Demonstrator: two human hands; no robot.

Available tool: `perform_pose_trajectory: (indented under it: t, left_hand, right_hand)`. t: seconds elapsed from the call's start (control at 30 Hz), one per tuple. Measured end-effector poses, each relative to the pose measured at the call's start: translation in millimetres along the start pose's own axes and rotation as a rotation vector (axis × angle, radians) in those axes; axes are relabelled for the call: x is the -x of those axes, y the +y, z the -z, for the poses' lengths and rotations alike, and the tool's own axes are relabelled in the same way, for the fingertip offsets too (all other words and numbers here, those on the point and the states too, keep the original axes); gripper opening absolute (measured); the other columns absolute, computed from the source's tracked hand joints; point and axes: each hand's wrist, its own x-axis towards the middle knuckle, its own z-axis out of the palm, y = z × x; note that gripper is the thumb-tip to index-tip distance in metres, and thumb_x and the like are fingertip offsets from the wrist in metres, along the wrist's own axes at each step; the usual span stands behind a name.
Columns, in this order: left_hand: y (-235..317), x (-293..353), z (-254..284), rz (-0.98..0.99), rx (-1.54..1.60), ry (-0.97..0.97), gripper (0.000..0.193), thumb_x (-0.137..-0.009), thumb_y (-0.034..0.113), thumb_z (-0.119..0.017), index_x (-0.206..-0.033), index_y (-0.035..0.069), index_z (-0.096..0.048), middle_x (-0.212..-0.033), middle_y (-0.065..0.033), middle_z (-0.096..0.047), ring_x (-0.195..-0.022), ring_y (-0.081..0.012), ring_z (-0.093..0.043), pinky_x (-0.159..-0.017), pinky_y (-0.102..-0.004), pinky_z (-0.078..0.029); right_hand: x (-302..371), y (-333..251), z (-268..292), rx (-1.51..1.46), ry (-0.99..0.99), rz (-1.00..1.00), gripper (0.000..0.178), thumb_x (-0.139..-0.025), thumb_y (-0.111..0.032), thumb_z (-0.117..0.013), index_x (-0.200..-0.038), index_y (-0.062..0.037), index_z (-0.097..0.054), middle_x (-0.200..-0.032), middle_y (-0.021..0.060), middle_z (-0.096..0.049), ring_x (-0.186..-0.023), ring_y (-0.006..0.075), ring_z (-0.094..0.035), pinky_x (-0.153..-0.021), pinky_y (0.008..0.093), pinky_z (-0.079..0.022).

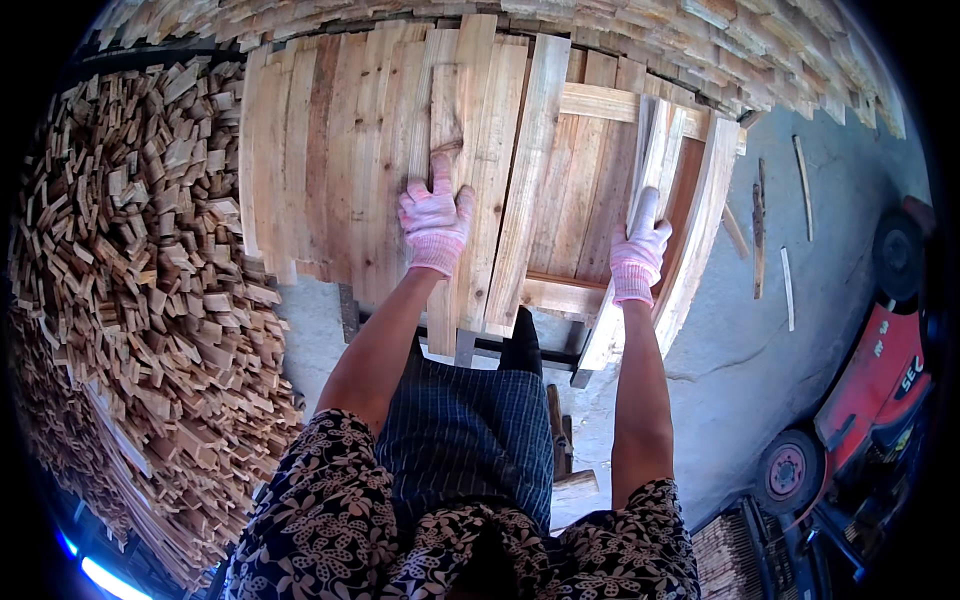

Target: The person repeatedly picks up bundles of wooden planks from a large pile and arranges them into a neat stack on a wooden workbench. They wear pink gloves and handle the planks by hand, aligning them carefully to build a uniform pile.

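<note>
Both my hands wear pink-and-white knit gloves. My left hand (435, 222) lies flat, fingers spread, on a long pale wooden slat (468, 130) among several slats laid side by side on a dark metal frame (470, 345). My right hand (640, 248) rests on a narrow slat (660, 150) at the right side of the layer, fingers extended along it; whether it grips that slat I cannot tell. A cross batten (600, 102) lies under the slats near the far end.
A large heap of short wood offcuts (150, 280) fills the left. More stacked slats (740, 50) run along the top. Loose sticks (790, 290) lie on the grey concrete floor at the right, beside a red wheeled machine (870, 390).
</note>
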Motion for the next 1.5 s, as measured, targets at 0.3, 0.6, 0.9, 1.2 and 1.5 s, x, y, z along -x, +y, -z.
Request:
perform_pose_trajectory:
  t: [0.3, 0.6, 0.9, 1.2, 1.5]
  left_hand:
    - [0, 5, -9, -0.005, -0.061, 0.052, 0.070, -0.091, 0.050, -0.058, -0.152, 0.021, -0.037, -0.118, -0.0237, -0.051, -0.102, -0.0416, -0.053, -0.091, -0.0544, -0.046]
    - [-4, 3, 0, -0.067, -0.045, 0.074, 0.072, -0.092, 0.051, -0.059, -0.151, 0.017, -0.038, -0.118, -0.0245, -0.052, -0.100, -0.0410, -0.056, -0.087, -0.0554, -0.047]
    - [-7, 2, -3, -0.044, -0.023, 0.028, 0.073, -0.090, 0.049, -0.064, -0.152, 0.020, -0.039, -0.117, -0.0227, -0.051, -0.097, -0.0394, -0.056, -0.088, -0.0526, -0.048]
    - [-4, 4, 1, -0.016, 0.064, 0.009, 0.070, -0.088, 0.050, -0.065, -0.148, 0.022, -0.044, -0.114, -0.0186, -0.050, -0.096, -0.0367, -0.055, -0.086, -0.0510, -0.047]
    - [-9, 3, -1, -0.003, 0.054, -0.014, 0.070, -0.088, 0.052, -0.064, -0.148, 0.022, -0.043, -0.112, -0.0198, -0.051, -0.098, -0.0378, -0.054, -0.088, -0.0531, -0.046]
  right_hand:
    - [17, -142, -19, -0.183, -0.113, 0.101, 0.067, -0.096, -0.048, -0.059, -0.154, -0.0310, -0.030, -0.128, 0.0278, -0.045, -0.114, 0.0463, -0.056, -0.092, 0.0539, -0.051]
    - [-1, -109, -23, -0.427, -0.246, 0.262, 0.070, -0.095, -0.043, -0.062, -0.157, -0.0282, -0.032, -0.129, 0.0319, -0.044, -0.116, 0.0497, -0.055, -0.101, 0.0489, -0.047]
    - [5, -101, -50, -0.356, -0.057, 0.251, 0.064, -0.098, -0.036, -0.060, -0.156, -0.0287, -0.032, -0.128, 0.0315, -0.044, -0.105, 0.0510, -0.059, -0.094, 0.0501, -0.051]
    - [-14, -8, 29, -0.066, 0.085, 0.072, 0.069, -0.095, -0.022, -0.065, -0.156, -0.0317, -0.034, -0.128, 0.0234, -0.045, -0.099, 0.0386, -0.064, -0.092, 0.0472, -0.054]
    - [-7, -44, 7, 0.404, 0.221, 0.218, 0.071, -0.094, -0.040, -0.068, -0.156, -0.0303, -0.034, -0.143, 0.0230, -0.045, -0.124, 0.0391, -0.053, -0.102, 0.0466, -0.046]
